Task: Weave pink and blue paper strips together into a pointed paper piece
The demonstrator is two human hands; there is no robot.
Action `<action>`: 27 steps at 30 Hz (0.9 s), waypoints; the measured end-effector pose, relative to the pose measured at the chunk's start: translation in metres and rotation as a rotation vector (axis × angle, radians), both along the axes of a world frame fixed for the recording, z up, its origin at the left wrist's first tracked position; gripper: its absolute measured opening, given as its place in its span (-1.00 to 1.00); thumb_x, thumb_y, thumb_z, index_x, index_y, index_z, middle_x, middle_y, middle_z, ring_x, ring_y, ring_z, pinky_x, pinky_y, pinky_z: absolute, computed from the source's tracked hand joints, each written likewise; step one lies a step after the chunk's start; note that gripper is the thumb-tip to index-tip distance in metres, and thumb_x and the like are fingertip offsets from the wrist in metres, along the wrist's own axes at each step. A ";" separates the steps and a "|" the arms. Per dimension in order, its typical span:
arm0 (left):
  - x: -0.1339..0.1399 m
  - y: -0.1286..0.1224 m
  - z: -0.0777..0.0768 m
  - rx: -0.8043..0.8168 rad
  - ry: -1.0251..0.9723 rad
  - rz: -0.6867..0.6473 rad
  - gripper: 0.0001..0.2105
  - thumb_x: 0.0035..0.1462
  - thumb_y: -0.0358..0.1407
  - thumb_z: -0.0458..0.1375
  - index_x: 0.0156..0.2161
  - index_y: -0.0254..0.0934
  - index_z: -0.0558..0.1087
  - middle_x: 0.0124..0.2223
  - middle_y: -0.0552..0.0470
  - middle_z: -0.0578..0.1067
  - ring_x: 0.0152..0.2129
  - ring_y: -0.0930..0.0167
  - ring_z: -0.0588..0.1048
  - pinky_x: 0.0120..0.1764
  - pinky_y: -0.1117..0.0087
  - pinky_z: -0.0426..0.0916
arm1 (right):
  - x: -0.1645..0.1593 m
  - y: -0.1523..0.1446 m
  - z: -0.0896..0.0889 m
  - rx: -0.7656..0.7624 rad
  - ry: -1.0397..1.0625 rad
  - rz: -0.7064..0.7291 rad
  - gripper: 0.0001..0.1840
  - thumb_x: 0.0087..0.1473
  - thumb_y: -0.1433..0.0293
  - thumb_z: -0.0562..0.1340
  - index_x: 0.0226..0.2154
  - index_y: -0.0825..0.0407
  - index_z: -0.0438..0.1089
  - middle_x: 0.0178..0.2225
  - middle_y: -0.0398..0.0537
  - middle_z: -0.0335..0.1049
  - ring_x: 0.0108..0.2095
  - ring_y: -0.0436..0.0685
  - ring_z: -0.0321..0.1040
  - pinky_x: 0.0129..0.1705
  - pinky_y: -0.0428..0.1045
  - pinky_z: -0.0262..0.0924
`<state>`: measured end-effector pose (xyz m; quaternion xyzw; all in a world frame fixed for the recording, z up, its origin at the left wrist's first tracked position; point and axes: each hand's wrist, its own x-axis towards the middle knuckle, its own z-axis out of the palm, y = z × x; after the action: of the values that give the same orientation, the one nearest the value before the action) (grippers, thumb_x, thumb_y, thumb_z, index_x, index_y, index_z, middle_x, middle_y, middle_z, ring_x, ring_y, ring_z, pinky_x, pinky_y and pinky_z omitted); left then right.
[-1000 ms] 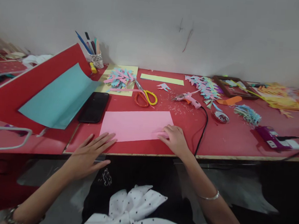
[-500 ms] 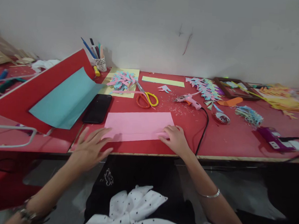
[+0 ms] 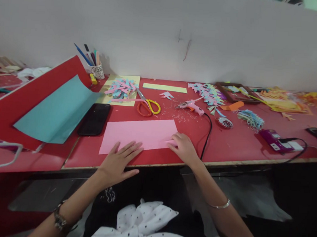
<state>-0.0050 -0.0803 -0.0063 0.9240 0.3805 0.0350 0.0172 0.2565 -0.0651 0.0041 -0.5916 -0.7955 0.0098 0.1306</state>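
A pink sheet of paper [image 3: 141, 131] lies on the red table, its near edge folded up in a narrow strip at the right. My left hand [image 3: 119, 162] rests open over the sheet's near edge, fingers stretched and the thumb pointing right. At the sheet's right end, my right hand [image 3: 183, 146] has its fingers closed on the folded edge. Just beyond the sheet lie scissors [image 3: 155, 106] with a red and a yellow handle loop. A black phone [image 3: 94, 119] is left of the sheet.
A pink glue gun [image 3: 193, 105] with a black cable lies right of the scissors. Cut paper strips [image 3: 122, 88] are piled on yellow paper. Blue paper [image 3: 57, 112] leans on a red board at left. A purple power box [image 3: 275, 140] sits at right.
My left hand has moved right along the sheet's near edge, from its left corner toward its middle. My right hand keeps its hold. The camera view has shifted slightly.
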 end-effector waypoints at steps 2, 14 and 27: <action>-0.009 -0.001 -0.003 0.018 -0.006 0.025 -0.44 0.08 0.01 -0.12 0.17 -0.11 0.02 0.17 0.01 0.19 0.10 0.33 0.15 0.10 0.15 -0.11 | 0.011 -0.003 0.000 0.015 0.005 -0.074 -0.86 0.03 0.34 0.08 -0.47 0.04 0.27 -0.43 -0.07 0.30 -0.37 0.11 0.20 -0.29 -0.04 0.03; 0.001 0.013 0.015 0.064 -0.046 0.054 -0.67 0.09 -0.16 0.00 -0.04 -0.20 0.33 -0.03 0.00 0.43 -0.12 0.37 0.37 -0.06 0.30 0.20 | -0.017 -0.012 0.015 0.022 0.065 0.128 -0.72 0.01 0.40 0.10 -0.17 0.03 0.31 -0.13 0.04 0.27 -0.11 0.15 0.16 -0.08 0.03 0.04; 0.032 0.041 0.034 0.157 -0.006 -0.101 -0.82 0.10 -0.38 0.01 -0.42 -0.32 0.45 -0.48 0.03 0.51 -0.52 0.43 0.46 -0.37 0.40 0.24 | -0.059 0.012 0.013 0.258 -0.150 0.446 -0.78 0.06 0.47 0.02 -0.48 0.07 0.35 -0.57 -0.13 0.35 -0.48 0.01 0.23 -0.07 0.03 -0.05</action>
<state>0.0271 -0.0389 0.0279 0.9403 0.3296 0.0666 -0.0523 0.1975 -0.0529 0.0166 -0.3795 -0.9082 -0.1072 0.1402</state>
